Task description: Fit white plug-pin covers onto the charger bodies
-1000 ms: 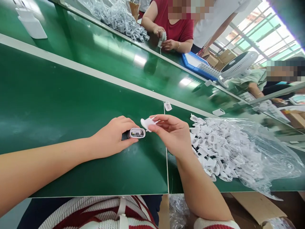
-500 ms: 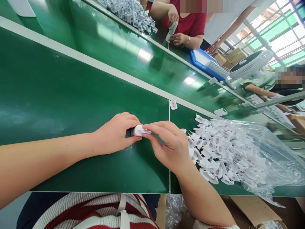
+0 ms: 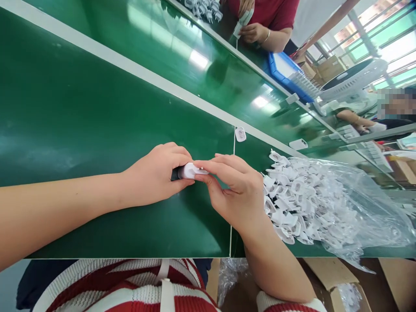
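My left hand (image 3: 162, 173) is closed, thumb and fingers gripping a small plug adapter (image 3: 188, 170) with a white body and a dark end toward the palm. My right hand (image 3: 235, 186) pinches the adapter's white right end between thumb and forefinger. A tiny metal pin shows by the right fingertips. Both hands meet over the green table, and the fingers cover much of the piece. Right of my right wrist lies a heap of white plastic plug parts (image 3: 299, 195), several with pins sticking out.
A clear plastic bag (image 3: 373, 208) spreads under and beside the heap. One loose white square part (image 3: 240, 134) lies by the pale strip (image 3: 156, 86); a white casing (image 3: 298, 144) is farther right. Across the conveyor, a person in red handles a white piece near a blue tray (image 3: 286, 76).
The view has shifted a little, so the far side sits higher and more to the right. Both hands stay together on the adapter, with only slight finger movement.
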`<state>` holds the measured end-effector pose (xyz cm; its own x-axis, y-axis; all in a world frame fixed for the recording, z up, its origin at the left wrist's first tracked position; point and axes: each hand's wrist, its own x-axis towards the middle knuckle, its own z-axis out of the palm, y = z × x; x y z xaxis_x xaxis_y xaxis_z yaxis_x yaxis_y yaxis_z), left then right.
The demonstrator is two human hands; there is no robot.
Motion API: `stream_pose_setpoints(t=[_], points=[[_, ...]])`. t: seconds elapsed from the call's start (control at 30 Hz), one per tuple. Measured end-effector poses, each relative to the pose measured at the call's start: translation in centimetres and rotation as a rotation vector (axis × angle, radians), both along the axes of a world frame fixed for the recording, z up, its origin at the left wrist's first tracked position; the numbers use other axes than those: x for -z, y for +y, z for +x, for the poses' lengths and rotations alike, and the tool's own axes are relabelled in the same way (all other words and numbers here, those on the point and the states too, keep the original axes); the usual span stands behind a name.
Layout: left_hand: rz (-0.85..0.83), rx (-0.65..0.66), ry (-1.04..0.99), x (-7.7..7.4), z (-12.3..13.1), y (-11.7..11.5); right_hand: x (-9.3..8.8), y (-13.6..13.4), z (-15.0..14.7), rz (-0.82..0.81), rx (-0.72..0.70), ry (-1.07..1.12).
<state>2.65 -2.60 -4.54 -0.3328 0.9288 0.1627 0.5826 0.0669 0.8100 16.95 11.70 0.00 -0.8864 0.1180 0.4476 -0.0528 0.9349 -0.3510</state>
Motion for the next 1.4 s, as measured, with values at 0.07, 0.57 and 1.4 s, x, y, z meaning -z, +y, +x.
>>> stream_pose_setpoints(t=[0.07,0.57,1.4], points=[[-0.008,-0.008,-0.004,0.0,0.1,0.0,-0.2,0.0,-0.1,0.002,-0.005,-0.032],[-0.112,-0.111,-0.071,-1.3,-0.1,0.5,-0.7,5.2,0.0,-0.322,0.106,-0.156],[0.183,-0.693,0.557,-4.5,-12.9,20.6,-0.4,8.7,-0.5,-0.047,0.441,-0.582]])
